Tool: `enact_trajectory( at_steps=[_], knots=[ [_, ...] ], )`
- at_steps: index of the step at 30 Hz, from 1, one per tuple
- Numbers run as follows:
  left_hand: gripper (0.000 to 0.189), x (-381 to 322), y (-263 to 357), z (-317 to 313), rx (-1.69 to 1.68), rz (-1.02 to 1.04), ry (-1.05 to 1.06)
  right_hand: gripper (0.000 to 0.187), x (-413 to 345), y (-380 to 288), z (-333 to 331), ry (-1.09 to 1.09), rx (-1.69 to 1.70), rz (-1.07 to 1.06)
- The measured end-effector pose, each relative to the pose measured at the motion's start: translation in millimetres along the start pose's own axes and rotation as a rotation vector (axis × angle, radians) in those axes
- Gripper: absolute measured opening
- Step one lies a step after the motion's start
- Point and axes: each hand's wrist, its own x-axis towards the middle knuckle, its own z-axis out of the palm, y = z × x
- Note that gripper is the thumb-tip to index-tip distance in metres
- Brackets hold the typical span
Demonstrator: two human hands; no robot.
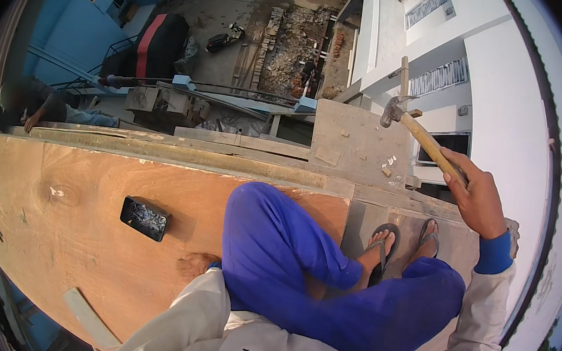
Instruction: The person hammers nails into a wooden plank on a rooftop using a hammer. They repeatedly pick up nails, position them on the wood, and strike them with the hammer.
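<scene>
My right hand (483, 200) grips the lower wooden handle of a claw hammer (419, 133), raised with its steel head toward the upper left. My left hand (196, 265) rests on the orange-brown plywood sheet (87, 252) beside my bent knee; it is blurred, and its fingers do not show clearly. Farther left on the plywood stands a black plastic box (145, 218) with many loose nails inside. I sit low at the sheet's right part, my sandalled feet (383, 243) on greyer boards.
Timber beams (183, 155) run along the platform's far edge, with a drop beyond to a yard holding a parked motorcycle (226, 37). A wood offcut (91, 318) lies near the front edge. At far left, a person's hand (32, 121) touches the beam. White building walls (516, 99) rise on the right.
</scene>
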Motion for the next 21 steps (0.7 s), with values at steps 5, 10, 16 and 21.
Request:
enact_trajectory(
  at_steps=[5, 10, 16, 21],
  knots=[
    [0.03, 13.7, -55.9, -25.2, -0.107, 0.031, -0.065, 0.041, -126.2, 7.8, -22.3, 0.226, 0.09, 0.379],
    [0.029, 62.6, -118.4, -60.1, -0.297, -0.092, -0.308, 0.046, -222.1, 17.7, -33.7, 0.523, 0.276, 0.547],
    [0.034, 90.9, -32.6, -133.2, -1.142, -0.563, -0.939, 0.044, -238.2, -3.3, -18.2, 1.046, 0.639, 0.294],
    [0.036, 58.2, 114.7, -226.1, -1.835, -0.346, -1.645, 0.022, -214.3, -56.2, -20.0, 0.593, 1.215, -0.046]
  ],
)
